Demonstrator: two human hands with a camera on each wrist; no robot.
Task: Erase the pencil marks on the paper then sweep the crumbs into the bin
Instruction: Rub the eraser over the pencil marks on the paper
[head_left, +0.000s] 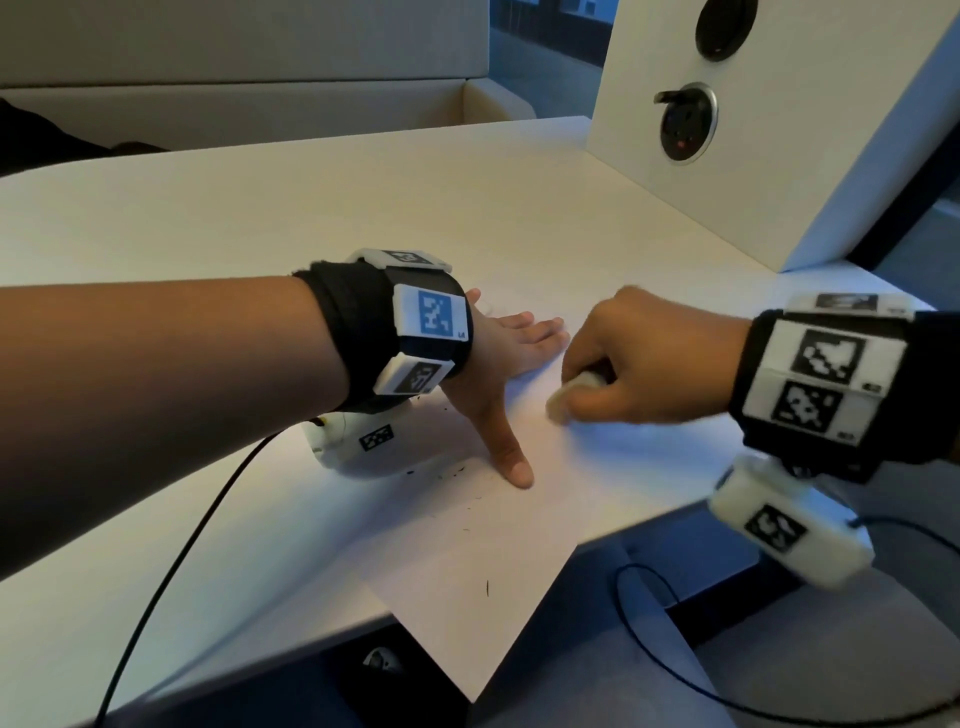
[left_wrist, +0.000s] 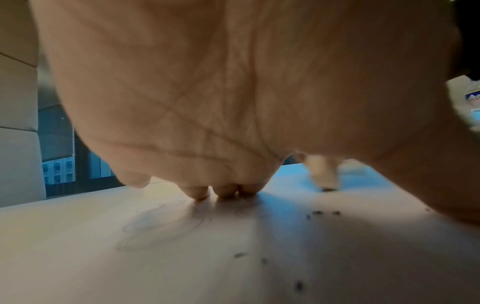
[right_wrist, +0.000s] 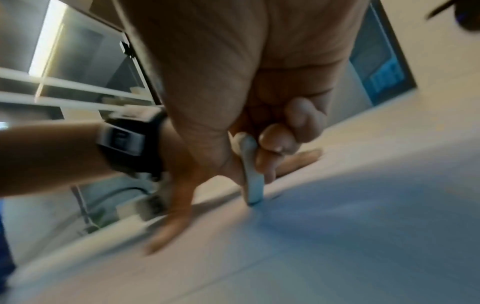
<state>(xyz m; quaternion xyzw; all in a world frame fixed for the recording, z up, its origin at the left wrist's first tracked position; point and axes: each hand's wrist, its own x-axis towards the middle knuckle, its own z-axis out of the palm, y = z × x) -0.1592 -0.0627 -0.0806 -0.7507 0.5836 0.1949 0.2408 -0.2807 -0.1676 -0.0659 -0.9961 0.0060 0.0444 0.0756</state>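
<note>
I am pressing my left hand (head_left: 511, 358) flat, fingers straight and thumb spread, on the white sheet of paper (head_left: 467, 561), while my right hand (head_left: 639, 358) is pinching a small white block eraser (head_left: 563, 397) between thumb and curled fingers and rubbing its lower end on the paper just to the right of my left hand. The paper is lying on the white laminate table (head_left: 260, 218), and its near corner is hanging over the table's front edge.

The faint looping pencil marks (left_wrist: 161, 224) are sitting under and in front of my left fingertips (left_wrist: 226, 193), so I judge the erasing is only partly done. Dark eraser crumbs (head_left: 457, 473) are scattering across the paper near my left thumb and toward the overhanging corner.

Risks as I see them: if my left hand is easing off, the paper could be creasing or sliding under the eraser. Hard strokes toward the overhang might be flicking crumbs off the table onto the floor rather than into a bin, and I cannot see any bin from here. My left palm may also be smearing graphite where it is covering the marks.

As for writing, the square black-and-white code tags on both wrist bands (head_left: 436, 317) are patterns only; a tiny mark in one corner is too small to read. No brand is showing on the eraser.
</note>
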